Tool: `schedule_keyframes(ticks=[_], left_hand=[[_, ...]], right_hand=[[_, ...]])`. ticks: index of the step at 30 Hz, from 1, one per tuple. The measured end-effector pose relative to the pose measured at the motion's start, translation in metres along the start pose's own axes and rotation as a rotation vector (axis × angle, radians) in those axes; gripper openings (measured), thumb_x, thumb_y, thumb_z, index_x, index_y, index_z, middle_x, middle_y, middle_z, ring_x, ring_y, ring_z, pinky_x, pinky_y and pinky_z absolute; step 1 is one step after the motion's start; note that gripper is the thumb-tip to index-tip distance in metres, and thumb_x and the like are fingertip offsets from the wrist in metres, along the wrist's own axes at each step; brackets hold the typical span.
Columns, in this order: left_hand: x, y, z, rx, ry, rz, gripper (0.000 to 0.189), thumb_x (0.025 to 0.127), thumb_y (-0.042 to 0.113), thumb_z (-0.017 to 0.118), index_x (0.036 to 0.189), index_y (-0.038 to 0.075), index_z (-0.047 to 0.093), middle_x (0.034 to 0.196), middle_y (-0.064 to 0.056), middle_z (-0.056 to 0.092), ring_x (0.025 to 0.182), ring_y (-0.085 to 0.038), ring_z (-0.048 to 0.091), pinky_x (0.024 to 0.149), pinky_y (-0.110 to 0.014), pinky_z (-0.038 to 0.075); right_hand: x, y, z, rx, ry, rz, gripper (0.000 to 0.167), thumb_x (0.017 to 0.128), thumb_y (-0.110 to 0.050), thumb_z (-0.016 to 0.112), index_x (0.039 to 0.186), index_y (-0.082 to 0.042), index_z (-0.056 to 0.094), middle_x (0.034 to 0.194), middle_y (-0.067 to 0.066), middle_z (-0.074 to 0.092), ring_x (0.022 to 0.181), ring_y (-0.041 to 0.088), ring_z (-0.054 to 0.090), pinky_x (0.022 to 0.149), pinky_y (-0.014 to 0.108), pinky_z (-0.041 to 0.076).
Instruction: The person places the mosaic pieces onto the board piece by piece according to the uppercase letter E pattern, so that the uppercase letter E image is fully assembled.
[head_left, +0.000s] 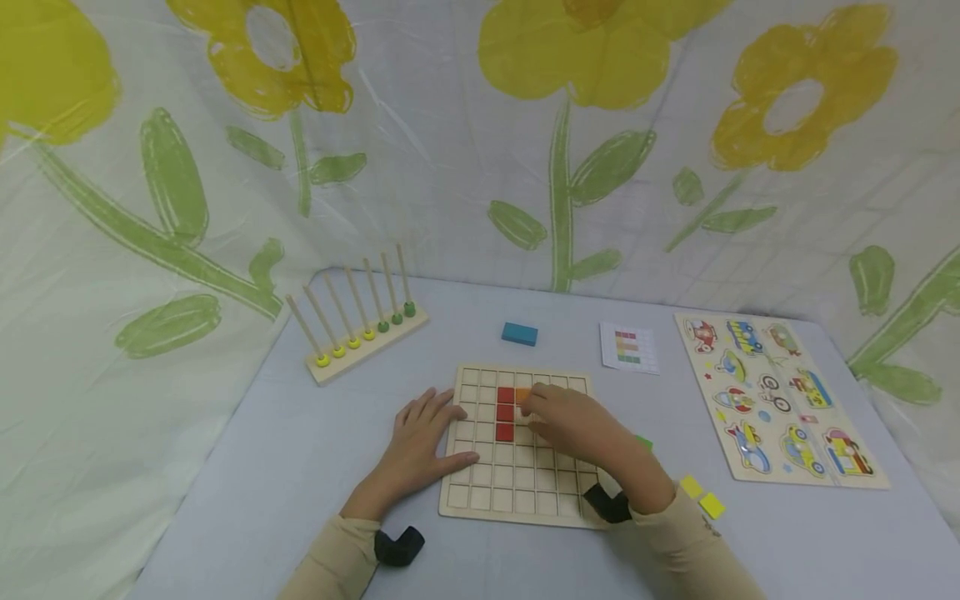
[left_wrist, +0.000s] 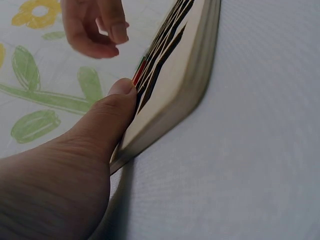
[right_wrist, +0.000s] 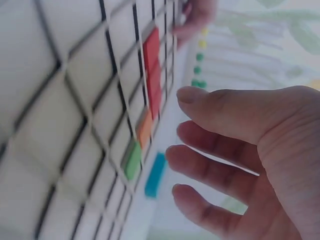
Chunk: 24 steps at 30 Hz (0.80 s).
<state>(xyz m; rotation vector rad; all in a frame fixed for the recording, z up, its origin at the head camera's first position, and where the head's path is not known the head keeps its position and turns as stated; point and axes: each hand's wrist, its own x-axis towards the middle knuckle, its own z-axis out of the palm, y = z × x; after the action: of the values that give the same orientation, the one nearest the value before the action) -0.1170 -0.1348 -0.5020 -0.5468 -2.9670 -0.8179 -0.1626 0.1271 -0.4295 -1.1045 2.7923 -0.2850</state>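
Note:
My left hand (head_left: 423, 437) lies spread at the left side of a wooden grid board (head_left: 480, 498). In the left wrist view its thumb (left_wrist: 122, 90) rests on the board's edge. Three red tiles (head_left: 505, 413) stand in a column of the board's cells, with an orange tile (head_left: 522, 396) beside the far one. My right hand (head_left: 573, 421) hovers over the cells near the orange tile. The right wrist view shows its fingers relaxed and apart, holding nothing. A green tile (right_wrist: 132, 160) sits next to the orange one there; the hand hides it in the head view.
Beyond the board lie a blue block (head_left: 520, 333) and a printed pattern card (head_left: 647, 357). A bead counting rack (head_left: 367, 343) stands at far left, a picture puzzle board (head_left: 780, 400) at right. Yellow tiles (head_left: 711, 505) and a green piece (head_left: 644, 443) lie by my right forearm.

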Motion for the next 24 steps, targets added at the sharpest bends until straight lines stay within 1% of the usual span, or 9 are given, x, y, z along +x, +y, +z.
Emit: schedule_keyframes(ticks=[2,4,7,10,14,17,24], left_hand=[[0.000,0.000,0.000,-0.004,-0.001,-0.003,0.060,0.081,0.063,0.063,0.124,0.022,0.051,0.153,-0.006,0.034,0.145,-0.033,0.018,0.112,-0.056,0.015],[0.000,0.000,0.000,-0.005,-0.003,-0.006,0.061,0.081,0.063,0.063,0.124,0.022,0.051,0.153,-0.006,0.034,0.145,-0.032,0.018,0.112,-0.056,0.014],[0.000,0.000,0.000,-0.007,-0.003,-0.008,0.061,0.081,0.063,0.063,0.124,0.022,0.052,0.153,-0.006,0.034,0.145,-0.033,0.018,0.112,-0.056,0.014],[0.001,0.000,0.000,-0.006,-0.003,-0.008,0.061,0.081,0.063,0.063,0.125,0.022,0.052,0.153,-0.006,0.034,0.145,-0.033,0.018,0.112,-0.056,0.014],[0.001,0.000,0.000,-0.013,-0.003,-0.008,0.061,0.081,0.062,0.063,0.125,0.021,0.052,0.153,-0.007,0.034,0.145,-0.033,0.017,0.112,-0.056,0.013],[0.001,0.000,0.000,-0.016,-0.001,-0.006,0.062,0.081,0.062,0.063,0.125,0.021,0.052,0.153,-0.007,0.034,0.145,-0.033,0.017,0.112,-0.056,0.013],[0.001,0.000,0.000,-0.014,0.005,-0.002,0.061,0.081,0.062,0.064,0.125,0.021,0.052,0.152,-0.007,0.034,0.144,-0.033,0.019,0.112,-0.057,0.014]], right_hand=[[-0.008,0.010,-0.004,-0.006,0.015,0.029,0.019,0.088,-0.020,0.070,0.107,-0.019,0.065,0.101,-0.008,0.061,0.088,0.008,0.060,0.077,0.028,0.052],[-0.018,0.020,-0.007,0.005,0.014,0.078,0.021,0.088,-0.020,0.070,0.108,-0.018,0.065,0.101,-0.008,0.061,0.088,0.008,0.059,0.077,0.029,0.052],[-0.034,0.035,-0.009,0.034,-0.024,0.189,0.023,0.089,-0.021,0.069,0.111,-0.016,0.065,0.103,-0.006,0.062,0.091,0.010,0.059,0.081,0.032,0.052],[-0.051,0.051,-0.009,0.062,-0.053,0.269,0.023,0.090,-0.020,0.066,0.112,-0.014,0.064,0.106,-0.004,0.062,0.096,0.014,0.060,0.085,0.037,0.052],[-0.072,0.069,-0.006,0.081,-0.068,0.316,0.022,0.090,-0.015,0.064,0.112,-0.011,0.064,0.106,-0.001,0.063,0.097,0.018,0.061,0.086,0.040,0.052],[-0.084,0.079,-0.002,0.105,-0.081,0.350,0.023,0.090,-0.015,0.065,0.112,-0.009,0.063,0.106,0.001,0.062,0.095,0.018,0.061,0.085,0.041,0.052],[-0.098,0.087,-0.001,0.186,-0.103,0.409,0.030,0.089,-0.024,0.068,0.114,-0.010,0.062,0.108,-0.001,0.060,0.097,0.017,0.060,0.084,0.041,0.052]])
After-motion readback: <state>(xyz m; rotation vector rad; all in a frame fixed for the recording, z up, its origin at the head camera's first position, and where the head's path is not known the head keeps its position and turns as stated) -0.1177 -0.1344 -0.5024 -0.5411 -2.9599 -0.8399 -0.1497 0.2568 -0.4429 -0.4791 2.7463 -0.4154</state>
